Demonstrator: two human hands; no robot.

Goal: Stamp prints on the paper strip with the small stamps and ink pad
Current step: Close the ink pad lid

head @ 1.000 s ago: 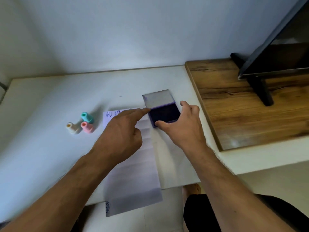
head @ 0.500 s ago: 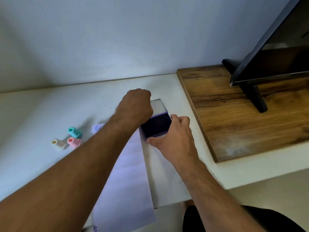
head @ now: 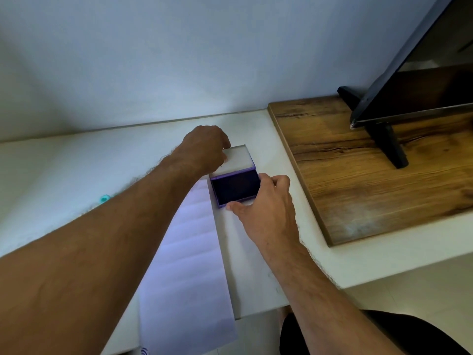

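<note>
Head view shows the ink pad (head: 234,187) lying open on the white table (head: 76,162), just beside the paper strip (head: 189,265). The left hand (head: 204,147) curls its grip on the raised lid (head: 239,157), and the right hand (head: 266,208) pinches the purple base. A teal stamp (head: 104,198) peeks out beside the left forearm.

Of the small stamps, only part of a teal stamp (head: 104,198) is seen; the rest is hidden behind the left forearm (head: 102,252). The far end of the paper strip (head: 189,265) is covered by that forearm, and a blue print (head: 144,351) at its near end is cut off by the lower edge. The fingertips of the left hand (head: 204,147) are concealed behind the knuckles at the ink pad lid (head: 236,158). The monitor (head: 422,67) is cropped at the right edge.
</note>
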